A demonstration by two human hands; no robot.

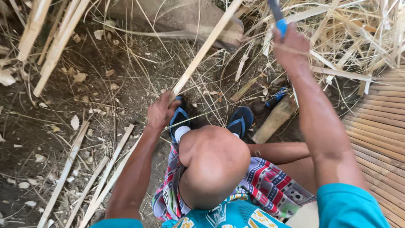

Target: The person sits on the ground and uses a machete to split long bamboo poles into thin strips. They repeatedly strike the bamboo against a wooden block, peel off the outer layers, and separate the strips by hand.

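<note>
We see a matt, pale wooden strip (202,52), dry straw (350,33), rough dark soil (84,105), smooth slatted bamboo (379,131) at right, printed cloth (270,185), and a glossy blue plastic handle (280,25).

Daylight lit the scene, soft and mostly indirect. The dirt ground (105,105) lay in even shade and looked dull, without hard shadows. The brightest part was the dry straw (358,29) at the top right, where pale stalks were almost washed out. The skin of the raised right arm (316,114) had a mild shine. Focus was sharp in the middle, while the long strips bent slightly near the edges from a wide lens.
</note>
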